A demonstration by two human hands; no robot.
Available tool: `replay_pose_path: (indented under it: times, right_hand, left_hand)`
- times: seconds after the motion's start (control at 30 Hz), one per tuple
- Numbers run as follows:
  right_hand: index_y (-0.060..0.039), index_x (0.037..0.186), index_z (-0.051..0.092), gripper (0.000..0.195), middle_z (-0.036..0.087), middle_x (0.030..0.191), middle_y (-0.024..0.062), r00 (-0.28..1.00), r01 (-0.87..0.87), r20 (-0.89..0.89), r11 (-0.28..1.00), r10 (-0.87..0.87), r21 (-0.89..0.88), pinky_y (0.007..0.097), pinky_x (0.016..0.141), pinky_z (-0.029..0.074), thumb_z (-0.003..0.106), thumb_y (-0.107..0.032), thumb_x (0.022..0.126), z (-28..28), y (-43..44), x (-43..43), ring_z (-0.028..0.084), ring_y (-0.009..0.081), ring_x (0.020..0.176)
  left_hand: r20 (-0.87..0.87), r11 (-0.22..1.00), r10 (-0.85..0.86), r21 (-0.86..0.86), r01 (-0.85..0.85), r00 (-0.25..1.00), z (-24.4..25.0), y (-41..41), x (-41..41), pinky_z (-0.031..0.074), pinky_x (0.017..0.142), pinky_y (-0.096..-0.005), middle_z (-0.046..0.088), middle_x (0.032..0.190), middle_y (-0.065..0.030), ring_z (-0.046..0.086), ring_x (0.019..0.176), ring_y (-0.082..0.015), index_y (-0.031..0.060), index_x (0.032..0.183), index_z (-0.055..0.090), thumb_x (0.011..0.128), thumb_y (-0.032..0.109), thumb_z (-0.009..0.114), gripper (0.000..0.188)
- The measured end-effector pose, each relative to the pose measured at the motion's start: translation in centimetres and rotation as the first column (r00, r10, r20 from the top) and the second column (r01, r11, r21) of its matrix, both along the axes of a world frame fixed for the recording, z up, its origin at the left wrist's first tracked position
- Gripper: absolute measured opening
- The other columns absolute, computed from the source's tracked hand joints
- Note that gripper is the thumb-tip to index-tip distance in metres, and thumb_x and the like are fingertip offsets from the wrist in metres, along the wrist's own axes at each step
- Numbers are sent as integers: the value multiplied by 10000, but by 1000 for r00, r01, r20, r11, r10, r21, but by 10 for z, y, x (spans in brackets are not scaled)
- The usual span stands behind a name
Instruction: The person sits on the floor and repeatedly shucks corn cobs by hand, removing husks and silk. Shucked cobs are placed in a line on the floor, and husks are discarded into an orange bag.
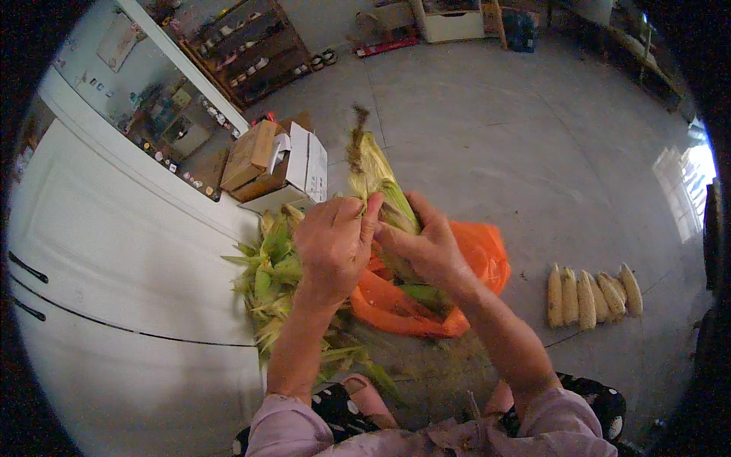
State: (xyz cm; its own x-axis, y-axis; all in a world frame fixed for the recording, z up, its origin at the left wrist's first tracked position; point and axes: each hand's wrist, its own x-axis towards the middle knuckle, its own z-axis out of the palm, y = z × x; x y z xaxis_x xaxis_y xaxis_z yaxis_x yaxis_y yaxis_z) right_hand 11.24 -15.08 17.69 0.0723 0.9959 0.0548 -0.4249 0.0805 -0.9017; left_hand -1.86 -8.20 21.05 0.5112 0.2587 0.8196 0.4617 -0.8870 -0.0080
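Note:
An ear of corn [394,200] in its green and yellow husk points away from me, with dark brown silk [358,137] at its tip. My right hand [425,243] wraps around its lower part from the right. On the ear's left side, my left hand [337,240] pinches the husk between thumb and fingers. Below both hands an orange plastic bag [480,251] lies spread on the floor, with a green husked ear [425,294] partly showing inside. Stripped husks [274,274] are heaped to the left.
Several bare corn cobs [585,300] lie in a row on the grey floor at right. A white cabinet [131,240] borders my left side. Cardboard boxes [257,154] stand beyond the husks, and a shoe rack [251,54] is farther back.

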Motion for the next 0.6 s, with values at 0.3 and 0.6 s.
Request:
replay_pose_path:
  times: [0.3,0.6]
  right_hand:
    - [-52,1273,422,481,552,998,32,969,-58,-237,997,70,57,262,731,461,481,-415,963,-8,8,13,516,111,880]
    - [-49,1177,491,434,555,879,-4,982,132,91,949,-164,286,227,608,431,423,-431,981,14,26,5,498,75,733]
  left_hand:
    - [374,517,-6,-793,323,927,0,0,12,376,474,-223,542,604,26,464,548,-33,-6,749,597,929,208,591,279]
    - [187,261,114,-953,153,976,25,14,16,337,427,-240,495,535,13,451,466,-76,48,642,558,849,539,604,534]
